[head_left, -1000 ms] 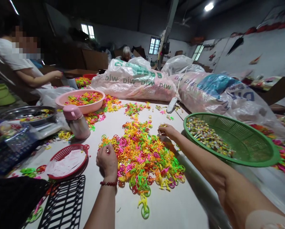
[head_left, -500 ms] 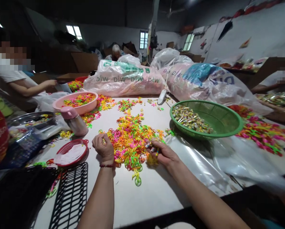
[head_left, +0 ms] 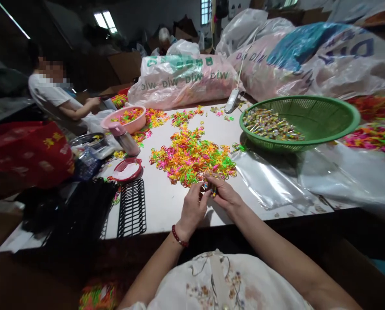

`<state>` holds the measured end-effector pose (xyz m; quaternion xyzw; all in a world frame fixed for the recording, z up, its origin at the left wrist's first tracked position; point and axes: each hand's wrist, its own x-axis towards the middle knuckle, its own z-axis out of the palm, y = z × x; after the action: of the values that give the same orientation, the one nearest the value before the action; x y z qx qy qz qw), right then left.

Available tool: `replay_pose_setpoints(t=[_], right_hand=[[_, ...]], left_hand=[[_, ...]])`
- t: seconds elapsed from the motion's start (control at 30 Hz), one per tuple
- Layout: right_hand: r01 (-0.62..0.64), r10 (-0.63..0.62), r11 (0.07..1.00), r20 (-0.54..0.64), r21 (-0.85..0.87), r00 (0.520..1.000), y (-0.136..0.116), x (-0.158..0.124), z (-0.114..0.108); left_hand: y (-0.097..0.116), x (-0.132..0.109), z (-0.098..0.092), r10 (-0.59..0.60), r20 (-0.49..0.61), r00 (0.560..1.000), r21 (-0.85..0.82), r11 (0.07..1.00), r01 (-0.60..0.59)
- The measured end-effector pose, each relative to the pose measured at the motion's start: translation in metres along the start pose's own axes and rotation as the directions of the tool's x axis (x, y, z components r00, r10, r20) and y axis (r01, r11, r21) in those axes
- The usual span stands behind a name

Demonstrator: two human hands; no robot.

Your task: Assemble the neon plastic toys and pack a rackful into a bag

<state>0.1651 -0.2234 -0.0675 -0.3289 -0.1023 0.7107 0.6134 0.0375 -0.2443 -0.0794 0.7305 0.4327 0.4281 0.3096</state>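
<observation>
1. The white table (head_left: 166, 206) runs out ahead of you, with plastic sacks (head_left: 179, 79) at its far end.
2. The green basket (head_left: 328, 114) sits to your right, with wrapped sweets (head_left: 269, 127) inside.
3. The heap of neon rings (head_left: 192, 155) lies mid-table, and its near edge reaches your hands.
4. Your right hand (head_left: 224, 196) is clamped on a bunch of small wrapped sticks (head_left: 211, 187), close to the table's near edge.
5. Your left hand (head_left: 192, 209) meets that bunch with its fingertips drawn together. Whether they grip it is unclear.

Ring pile (head_left: 192, 157) on table (head_left: 166, 204), basket (head_left: 300, 144) right of it, bowl (head_left: 123, 128) behind-left
</observation>
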Motion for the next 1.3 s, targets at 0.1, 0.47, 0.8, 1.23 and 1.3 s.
replay_pose_setpoints(t=[0.1, 0.47, 0.8, 1.23, 1.3], right_hand=[[-0.02, 0.023, 0.997, 0.032, -0.069, 0.999, 0.02, -0.017, -0.001], [0.22, -0.171, 0.654, 0.142, -0.723, 0.975, 0.04, -0.054, -0.041], [0.685, -0.12, -0.013, 0.681, -0.729, 0.722, 0.018, -0.071, -0.052], [0.277, -0.284, 0.474, 0.153, -0.836, 0.946, 0.027, -0.052, -0.063], [0.301, -0.31, 0.431, 0.174, -0.851, 0.935, 0.024, -0.052, -0.062]], left_hand=[[-0.004, -0.027, 0.001, 0.006, -0.035, 0.999, 0.05, 0.999, -0.005], [0.006, -0.069, -0.015, -0.298, 0.077, 0.952, 0.165, 0.945, 0.282], [0.016, -0.05, -0.032, -0.354, 0.391, 0.85, -0.022, 0.92, 0.392], [-0.03, 0.0, 0.002, -0.315, -0.16, 0.936, 0.435, 0.828, 0.353], [-0.028, -0.002, 0.002, -0.39, -0.124, 0.912, 0.272, 0.871, 0.409]])
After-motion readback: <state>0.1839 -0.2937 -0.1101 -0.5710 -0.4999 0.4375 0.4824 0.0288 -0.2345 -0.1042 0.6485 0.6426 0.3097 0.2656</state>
